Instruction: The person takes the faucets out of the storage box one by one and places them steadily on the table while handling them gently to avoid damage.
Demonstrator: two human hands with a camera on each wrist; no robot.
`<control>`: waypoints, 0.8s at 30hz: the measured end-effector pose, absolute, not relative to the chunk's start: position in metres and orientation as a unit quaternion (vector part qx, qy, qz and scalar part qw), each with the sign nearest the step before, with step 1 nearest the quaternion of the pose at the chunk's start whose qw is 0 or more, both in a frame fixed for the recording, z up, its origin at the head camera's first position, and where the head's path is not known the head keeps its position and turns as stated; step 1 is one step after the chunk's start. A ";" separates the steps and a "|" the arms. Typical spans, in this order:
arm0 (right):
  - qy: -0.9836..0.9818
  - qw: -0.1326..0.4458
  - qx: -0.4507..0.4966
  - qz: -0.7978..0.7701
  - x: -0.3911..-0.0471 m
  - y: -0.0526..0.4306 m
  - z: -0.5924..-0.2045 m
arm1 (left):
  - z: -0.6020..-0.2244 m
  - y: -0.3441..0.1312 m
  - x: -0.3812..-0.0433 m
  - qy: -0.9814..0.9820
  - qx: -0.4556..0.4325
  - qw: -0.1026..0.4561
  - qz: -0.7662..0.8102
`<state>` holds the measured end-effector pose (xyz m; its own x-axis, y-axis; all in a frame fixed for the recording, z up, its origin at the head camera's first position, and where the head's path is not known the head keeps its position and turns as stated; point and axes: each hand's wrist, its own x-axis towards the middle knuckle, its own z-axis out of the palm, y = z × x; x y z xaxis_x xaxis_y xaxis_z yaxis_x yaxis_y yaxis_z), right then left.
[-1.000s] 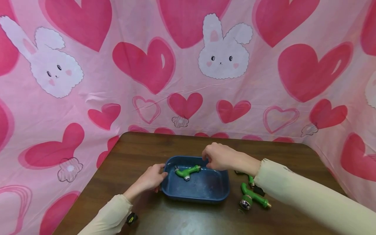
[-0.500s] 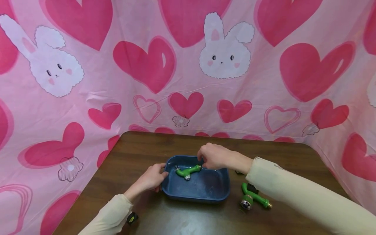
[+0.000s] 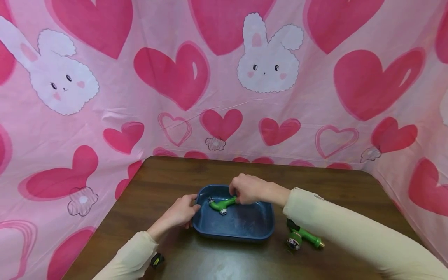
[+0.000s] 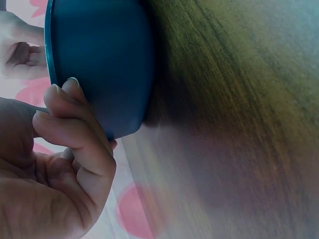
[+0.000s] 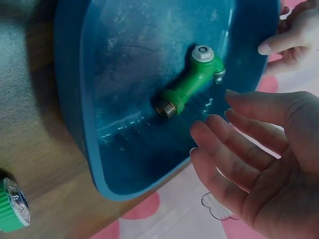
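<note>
A green tap (image 3: 219,206) with a threaded metal end lies in a blue plastic basin (image 3: 232,236) on the table. My left hand (image 3: 179,212) grips the basin's left side, with the thumb at the rim and the fingers against the outer wall. Over the basin's far side hovers my right hand (image 3: 249,189), close to the tap's threaded end. The right wrist view shows its fingers loosely bent, with a gap between them and the tap (image 5: 192,82). Right of the basin lies a second green tap (image 3: 309,236), partly hidden by the right sleeve.
A black part (image 3: 291,224) touches or lies by the second tap; which, I cannot tell. Near the left sleeve sits a small black and yellow object (image 3: 157,259). A pink cloth (image 3: 224,77) with hearts and rabbits hangs behind the wooden table (image 3: 189,171).
My right hand has moved left and slightly down, towards the threaded end of the tap in the basin. My left hand keeps its place on the rim.
</note>
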<state>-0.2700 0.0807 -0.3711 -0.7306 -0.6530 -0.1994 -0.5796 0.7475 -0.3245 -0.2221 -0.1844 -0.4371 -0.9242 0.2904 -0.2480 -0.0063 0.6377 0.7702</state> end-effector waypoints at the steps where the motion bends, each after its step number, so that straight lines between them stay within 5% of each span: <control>1: 0.922 0.154 -0.334 -0.118 -0.270 0.080 -0.372 | -0.437 -0.184 -0.222 0.888 0.080 0.177 0.418; 24: 0.919 0.159 -0.351 -0.080 -0.281 0.061 -0.394 | -0.437 -0.183 -0.223 0.891 0.070 0.182 0.410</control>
<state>-0.2811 0.0609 -0.3936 -0.7022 -0.6716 -0.2365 -0.6204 0.7401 -0.2594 -0.2229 -0.1830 -0.4365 -0.9241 0.2732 -0.2672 -0.0251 0.6544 0.7558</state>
